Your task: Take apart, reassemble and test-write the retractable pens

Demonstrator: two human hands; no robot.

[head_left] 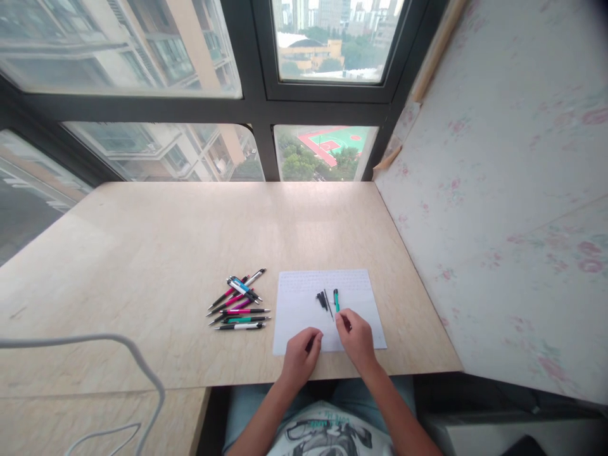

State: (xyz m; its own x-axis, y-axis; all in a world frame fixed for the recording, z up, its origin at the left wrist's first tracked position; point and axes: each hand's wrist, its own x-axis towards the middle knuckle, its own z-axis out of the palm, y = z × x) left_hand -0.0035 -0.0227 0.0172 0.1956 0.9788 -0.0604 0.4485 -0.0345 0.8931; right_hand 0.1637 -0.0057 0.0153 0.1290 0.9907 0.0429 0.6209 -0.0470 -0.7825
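- Your left hand (300, 354) curls at the paper's (294, 310) near edge; grip can't be told.
- Your right hand (357, 339) bends, fingertips at the green barrel (337, 300); grip unclear.
- Pale table (142, 253) below a window (166, 109).

The person wears a white shirt (285, 446) with a large drawing (349, 437) in black and grey on its front. Small green lettering (332, 422) runs along the drawing's lap-side edge, too blurred to read surely. The trousers (247, 405) are pale blue. Both forearms are bare, as are the left hand (303, 354) and right hand (356, 335).
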